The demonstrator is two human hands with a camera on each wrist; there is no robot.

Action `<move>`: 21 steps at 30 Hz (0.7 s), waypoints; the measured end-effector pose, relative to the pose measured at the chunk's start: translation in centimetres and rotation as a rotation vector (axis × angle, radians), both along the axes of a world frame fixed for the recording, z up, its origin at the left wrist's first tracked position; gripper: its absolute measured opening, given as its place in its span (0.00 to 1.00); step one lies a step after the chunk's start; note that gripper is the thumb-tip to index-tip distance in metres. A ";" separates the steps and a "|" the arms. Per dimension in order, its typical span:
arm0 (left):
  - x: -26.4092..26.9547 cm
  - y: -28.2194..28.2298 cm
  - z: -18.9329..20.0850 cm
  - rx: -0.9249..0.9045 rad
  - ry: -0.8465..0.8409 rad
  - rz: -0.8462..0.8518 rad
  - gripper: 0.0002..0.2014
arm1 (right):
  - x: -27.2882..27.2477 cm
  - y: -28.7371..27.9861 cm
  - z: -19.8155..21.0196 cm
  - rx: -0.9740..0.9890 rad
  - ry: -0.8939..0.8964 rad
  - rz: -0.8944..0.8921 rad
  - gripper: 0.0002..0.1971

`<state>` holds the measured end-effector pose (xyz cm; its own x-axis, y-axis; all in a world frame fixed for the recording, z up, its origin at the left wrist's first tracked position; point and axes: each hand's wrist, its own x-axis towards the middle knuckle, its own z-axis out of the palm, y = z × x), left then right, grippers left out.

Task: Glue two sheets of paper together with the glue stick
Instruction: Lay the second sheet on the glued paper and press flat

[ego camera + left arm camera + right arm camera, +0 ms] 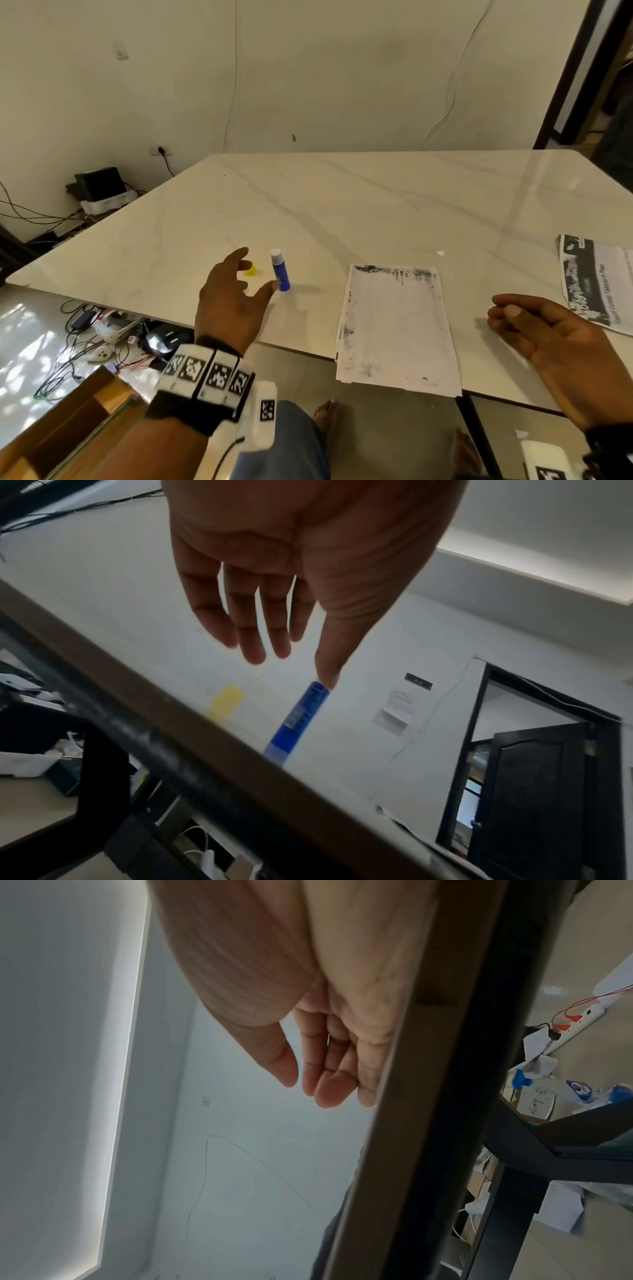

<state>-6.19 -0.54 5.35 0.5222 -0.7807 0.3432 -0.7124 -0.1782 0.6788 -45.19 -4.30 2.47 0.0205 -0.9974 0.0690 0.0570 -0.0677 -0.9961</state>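
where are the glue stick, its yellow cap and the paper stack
glue stick (281,273): head view, blue body.
yellow cap (251,270): head view, visible side beyond the left hand.
paper stack (397,325): head view, middle of top sheet.

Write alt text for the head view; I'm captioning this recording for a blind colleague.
A person's open left hand reaches for an upright, uncapped blue glue stick on a white marble table, its yellow cap just behind. The right hand hovers empty right of a smudged paper stack.

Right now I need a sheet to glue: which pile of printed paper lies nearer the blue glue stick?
The pale printed pile at the table's near edge; the dark-printed one lies far right.
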 end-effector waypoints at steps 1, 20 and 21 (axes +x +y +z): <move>-1.0 0.7 -0.3 -0.063 -0.021 -0.024 0.30 | 0.1 0.1 0.0 0.006 0.004 -0.007 0.23; -6.5 0.8 -3.5 0.263 -0.038 -0.410 0.26 | -7.5 -0.4 3.0 0.010 1.063 -0.245 0.24; -6.5 0.9 -3.4 0.268 -0.042 -0.415 0.27 | -8.1 -0.2 2.9 0.089 1.156 -0.197 0.27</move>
<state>-12.73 0.33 1.97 0.1386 -0.9835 0.1164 -0.7862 -0.0378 0.6168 -53.27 -4.46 5.34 -0.1302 -0.9907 0.0400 -0.8873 0.0984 -0.4506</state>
